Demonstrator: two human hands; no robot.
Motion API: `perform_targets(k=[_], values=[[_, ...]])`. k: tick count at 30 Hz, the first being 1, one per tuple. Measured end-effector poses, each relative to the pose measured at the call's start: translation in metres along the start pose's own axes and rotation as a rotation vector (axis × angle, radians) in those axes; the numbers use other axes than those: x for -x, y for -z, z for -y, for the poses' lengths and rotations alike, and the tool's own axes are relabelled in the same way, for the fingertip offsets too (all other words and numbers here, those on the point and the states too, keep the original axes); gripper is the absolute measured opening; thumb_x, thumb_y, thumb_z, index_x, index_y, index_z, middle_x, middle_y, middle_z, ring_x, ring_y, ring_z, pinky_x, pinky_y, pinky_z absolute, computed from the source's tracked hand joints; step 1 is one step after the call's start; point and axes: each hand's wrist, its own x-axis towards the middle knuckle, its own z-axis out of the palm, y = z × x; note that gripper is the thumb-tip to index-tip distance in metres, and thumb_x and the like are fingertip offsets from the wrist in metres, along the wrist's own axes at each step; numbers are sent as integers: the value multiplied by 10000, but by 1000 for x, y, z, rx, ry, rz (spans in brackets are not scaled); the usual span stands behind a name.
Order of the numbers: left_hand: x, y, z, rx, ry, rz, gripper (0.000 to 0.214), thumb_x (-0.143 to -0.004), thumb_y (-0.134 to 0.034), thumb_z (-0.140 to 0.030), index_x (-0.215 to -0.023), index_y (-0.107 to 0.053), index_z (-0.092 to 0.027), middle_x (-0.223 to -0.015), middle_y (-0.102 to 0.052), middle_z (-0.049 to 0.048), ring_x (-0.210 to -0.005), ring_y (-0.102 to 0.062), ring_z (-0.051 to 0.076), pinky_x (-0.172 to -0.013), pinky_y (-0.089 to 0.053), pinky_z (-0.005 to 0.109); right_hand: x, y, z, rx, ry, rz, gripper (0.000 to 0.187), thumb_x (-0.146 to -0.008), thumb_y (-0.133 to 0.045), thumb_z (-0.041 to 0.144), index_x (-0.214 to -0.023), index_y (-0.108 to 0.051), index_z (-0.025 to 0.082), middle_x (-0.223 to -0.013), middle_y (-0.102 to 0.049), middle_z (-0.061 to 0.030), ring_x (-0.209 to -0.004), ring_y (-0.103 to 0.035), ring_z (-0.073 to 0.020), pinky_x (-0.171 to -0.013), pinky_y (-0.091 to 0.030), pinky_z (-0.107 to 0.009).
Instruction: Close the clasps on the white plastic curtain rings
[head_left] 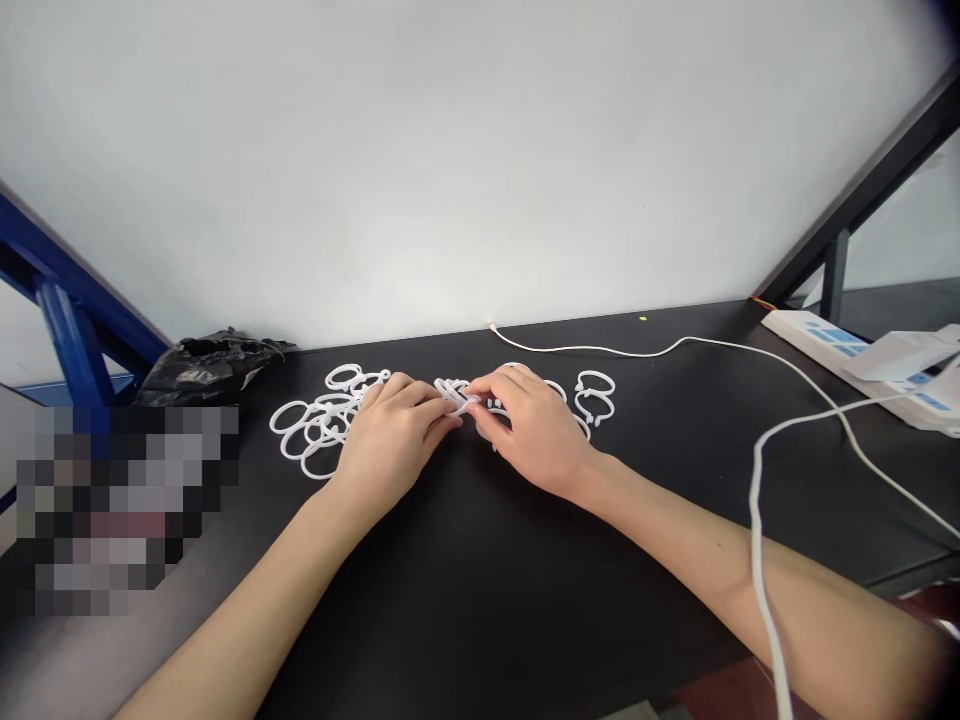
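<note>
Nearest us a white cable crosses over our right forearm and runs up the right side of the black table. Both forearms lie on the table and angle in toward the middle. Left hand is palm down, its grip pinched with the fingertips on the held rings. Right hand meets it from the other side, grip also clenched on the same held rings, thumb and forefinger on the white plastic. The held rings sit mid-table between the two hands, at or just above the surface; we can't tell if they touch it. The ring pile lies just left of and partly under the left hand. A few loose rings lie just beyond the right hand. Further back, a crumpled black bag sits at the far left and a thin cable snakes along the rear edge. A power strip is at the far right with paper on it. Behind all this are the white wall, a blue frame on the left and a black strut on the right.
</note>
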Motion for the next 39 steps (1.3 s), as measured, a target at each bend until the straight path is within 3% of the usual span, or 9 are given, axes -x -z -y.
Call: perform_targets(k=[14, 21, 27, 32, 36, 39], values=[[2, -2, 2, -2, -18, 3, 200, -945, -544, -268, -961, -742, -239, -1000, -732, 48, -905, -544, 250, -818, -480, 430, -4, 5, -1, -171, -50, 50, 113, -938, -566, 170, -888, -660, 207, -907, -716, -12, -818, -621, -153, -736, -475, -291], [0, 0, -2, 25, 48, 21, 132, -911, -596, -298, -963, -680, -209, -1009, -701, 62, -924, -562, 257, -839, -476, 443, -2, -2, -4, -148, -37, 26, 113, -956, -555, 195, -951, -667, 215, -935, -712, -15, -871, -621, -160, -757, -485, -293], [0, -3, -8, 151, 139, 72, 302, -869, -638, -367, -1101, -544, -200, -1081, -648, 68, -986, -586, 260, -823, -496, 420, -1, -4, -6, -68, -39, 101, 142, -970, -521, 184, -992, -660, 201, -981, -705, -34, -924, -604, -181, -790, -491, -326], [1, -2, -10, 185, 173, 62, 327, -902, -594, -389, -1156, -526, -195, -1081, -654, 84, -950, -609, 249, -793, -510, 400, 0, -2, -6, -65, -32, 133, 171, -966, -501, 141, -1001, -655, 205, -994, -711, -31, -946, -594, -185, -790, -492, -331], [1, -1, -9, 222, 120, 26, 303, -955, -523, -333, -1235, -548, -218, -1130, -674, 67, -1022, -586, 244, -871, -496, 406, 1, -2, -6, -63, 15, 176, 204, -967, -472, 114, -996, -658, 192, -980, -707, -37, -931, -571, -187, -800, -495, -337], [0, -3, -5, 246, 53, 29, 217, -971, -495, -280, -1125, -636, -218, -1079, -704, 46, -1018, -571, 238, -895, -483, 399, 0, -2, -5, -54, 33, 203, 210, -967, -468, 108, -1011, -661, 179, -972, -708, -41, -913, -560, -188, -801, -494, -342]])
